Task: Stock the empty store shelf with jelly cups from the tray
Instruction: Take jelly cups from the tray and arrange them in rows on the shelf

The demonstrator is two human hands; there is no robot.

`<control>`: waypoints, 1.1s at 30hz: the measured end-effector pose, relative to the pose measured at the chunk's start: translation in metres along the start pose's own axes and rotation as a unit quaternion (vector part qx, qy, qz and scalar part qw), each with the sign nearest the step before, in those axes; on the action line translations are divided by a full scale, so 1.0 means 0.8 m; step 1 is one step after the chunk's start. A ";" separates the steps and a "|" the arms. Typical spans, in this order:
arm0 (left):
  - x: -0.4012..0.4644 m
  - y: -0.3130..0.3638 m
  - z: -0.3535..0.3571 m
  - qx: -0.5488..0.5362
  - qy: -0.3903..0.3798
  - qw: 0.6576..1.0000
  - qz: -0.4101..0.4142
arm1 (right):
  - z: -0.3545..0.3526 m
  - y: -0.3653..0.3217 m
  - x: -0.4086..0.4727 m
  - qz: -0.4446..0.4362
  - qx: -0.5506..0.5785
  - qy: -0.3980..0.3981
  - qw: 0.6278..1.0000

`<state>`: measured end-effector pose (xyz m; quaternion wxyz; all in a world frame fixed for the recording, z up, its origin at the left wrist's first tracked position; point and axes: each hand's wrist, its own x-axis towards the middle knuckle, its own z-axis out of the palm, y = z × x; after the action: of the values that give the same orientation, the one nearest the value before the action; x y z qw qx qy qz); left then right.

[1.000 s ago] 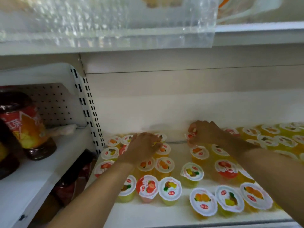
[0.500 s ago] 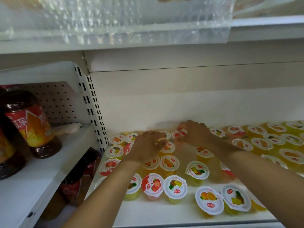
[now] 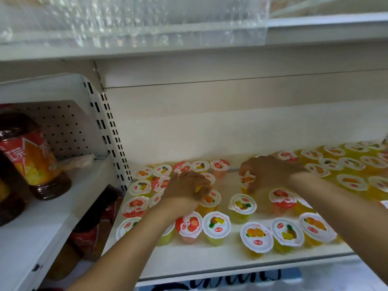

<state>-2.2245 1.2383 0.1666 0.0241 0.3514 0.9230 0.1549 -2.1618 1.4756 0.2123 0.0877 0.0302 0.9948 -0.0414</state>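
While both arms are reaching in from the bottom of the frame, the shelf [image 3: 210, 261] is filling the lower centre and right, carrying jelly cups standing upright, foil lids up. About thirty cups are showing; the far-right ones are blurring together, so the exact count is unclear. Two dark drink bottles [image 3: 35, 162] are sitting at left on a neighbouring shelf. Left hand [image 3: 186, 191] is curling over a yellow cup [image 3: 210, 199] in the left cluster. Right hand [image 3: 266, 173] is pinching an orange-lidded cup [image 3: 246, 181] at mid-shelf. An open gap is lying between the hands, nearer the right one. No tray is showing.
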 end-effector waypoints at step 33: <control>-0.043 0.005 0.006 0.006 0.066 0.997 0.046 | 0.011 -0.063 -0.069 0.009 0.084 -0.007 0.996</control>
<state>-2.1958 1.2199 0.1609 -0.0464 0.3826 0.9063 0.1737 -2.1093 1.4216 0.2177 0.0921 0.0461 0.9869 -0.1240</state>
